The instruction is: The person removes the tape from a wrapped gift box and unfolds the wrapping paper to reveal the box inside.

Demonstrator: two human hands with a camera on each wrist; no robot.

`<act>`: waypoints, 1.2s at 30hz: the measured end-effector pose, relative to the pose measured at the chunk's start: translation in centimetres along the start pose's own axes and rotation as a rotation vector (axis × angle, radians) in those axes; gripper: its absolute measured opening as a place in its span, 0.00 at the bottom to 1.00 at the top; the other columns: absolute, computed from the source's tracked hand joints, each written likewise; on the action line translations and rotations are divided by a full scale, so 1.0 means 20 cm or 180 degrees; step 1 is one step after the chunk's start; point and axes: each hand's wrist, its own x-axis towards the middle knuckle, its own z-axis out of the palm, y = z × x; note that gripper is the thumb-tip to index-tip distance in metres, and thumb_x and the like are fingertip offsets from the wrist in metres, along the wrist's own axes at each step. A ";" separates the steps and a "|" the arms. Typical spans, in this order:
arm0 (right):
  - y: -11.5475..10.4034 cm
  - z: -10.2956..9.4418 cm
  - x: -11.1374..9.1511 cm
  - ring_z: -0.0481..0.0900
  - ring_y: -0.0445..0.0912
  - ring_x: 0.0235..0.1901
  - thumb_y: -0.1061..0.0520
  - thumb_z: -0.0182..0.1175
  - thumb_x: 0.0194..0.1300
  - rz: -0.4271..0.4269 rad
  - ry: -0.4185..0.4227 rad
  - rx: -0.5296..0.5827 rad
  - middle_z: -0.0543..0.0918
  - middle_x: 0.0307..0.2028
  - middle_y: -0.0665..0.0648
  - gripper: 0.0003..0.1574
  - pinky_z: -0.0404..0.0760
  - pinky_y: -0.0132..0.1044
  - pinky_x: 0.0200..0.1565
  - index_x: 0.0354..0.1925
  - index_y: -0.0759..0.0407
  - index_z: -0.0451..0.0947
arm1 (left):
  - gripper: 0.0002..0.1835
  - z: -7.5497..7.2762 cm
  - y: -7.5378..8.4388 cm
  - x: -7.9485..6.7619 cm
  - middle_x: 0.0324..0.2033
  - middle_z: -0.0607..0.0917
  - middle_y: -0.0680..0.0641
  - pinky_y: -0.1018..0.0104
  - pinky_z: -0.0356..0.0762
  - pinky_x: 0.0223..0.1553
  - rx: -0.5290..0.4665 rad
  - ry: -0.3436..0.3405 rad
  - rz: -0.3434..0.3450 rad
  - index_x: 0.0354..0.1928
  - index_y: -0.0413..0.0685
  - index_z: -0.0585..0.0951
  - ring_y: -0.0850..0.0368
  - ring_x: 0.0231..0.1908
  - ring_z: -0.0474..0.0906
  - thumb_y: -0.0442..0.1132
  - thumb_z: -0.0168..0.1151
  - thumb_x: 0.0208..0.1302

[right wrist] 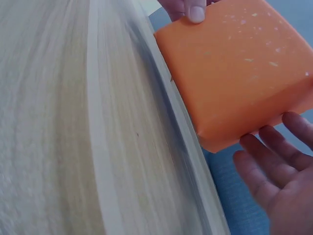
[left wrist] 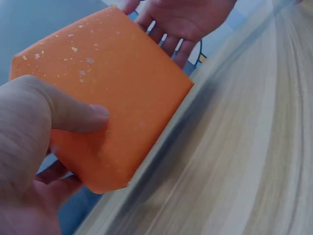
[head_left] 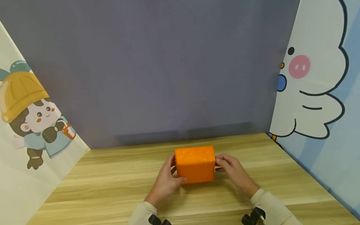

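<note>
An orange box (head_left: pixel 195 170), wrapped in shiny paper with pale flecks, stands in the middle of the head view, close over the wooden tabletop. My left hand (head_left: pixel 166 181) grips its left end, the thumb (left wrist: pixel 80 115) laid across the near face and the other fingers around behind. At the opposite end is my right hand (head_left: pixel 234 172), its fingers spread and lightly bent. Those fingertips (right wrist: pixel 249 142) lie right at the box's side in the right wrist view, without wrapping round it.
The wooden table (head_left: pixel 118 187) runs back to a plain grey panel (head_left: pixel 157 68). A cartoon child in a yellow hat (head_left: pixel 25 93) decorates the left wall, and a white cartoon figure (head_left: pixel 315 78) the right wall. Dark wrist devices (head_left: pixel 253 215) show at the sleeves.
</note>
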 end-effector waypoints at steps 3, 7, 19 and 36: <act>0.00 0.01 0.01 0.84 0.47 0.43 0.55 0.45 0.81 0.0115 0.0042 0.0104 0.83 0.45 0.65 0.22 0.82 0.53 0.48 0.49 0.75 0.76 | 0.52 0.00 0.00 0.00 0.65 0.68 0.45 0.53 0.63 0.68 0.0080 0.0063 0.0239 0.74 0.49 0.63 0.48 0.65 0.67 0.17 0.73 0.45; 0.00 0.00 0.01 0.84 0.47 0.43 0.53 0.42 0.82 0.0335 0.0256 0.0243 0.83 0.45 0.65 0.27 0.84 0.46 0.46 0.51 0.76 0.76 | 0.51 0.02 -0.02 0.00 0.62 0.69 0.43 0.55 0.63 0.67 0.0242 0.0101 0.0644 0.71 0.45 0.66 0.46 0.65 0.68 0.15 0.73 0.42; -0.03 0.00 0.01 0.83 0.47 0.36 0.50 0.41 0.82 0.0770 0.0465 0.0267 0.82 0.36 0.59 0.27 0.84 0.41 0.38 0.44 0.73 0.76 | 0.49 0.02 -0.04 0.01 0.59 0.76 0.48 0.52 0.71 0.63 0.1014 0.0297 0.1526 0.65 0.46 0.72 0.50 0.61 0.74 0.13 0.73 0.33; -0.03 -0.06 0.01 0.82 0.51 0.31 0.39 0.46 0.76 0.1595 -0.0652 0.0960 0.84 0.36 0.59 0.29 0.84 0.47 0.31 0.51 0.63 0.75 | 0.41 0.03 -0.02 0.03 0.59 0.76 0.38 0.53 0.69 0.64 0.1637 0.0410 0.2629 0.60 0.44 0.74 0.39 0.61 0.72 0.17 0.71 0.37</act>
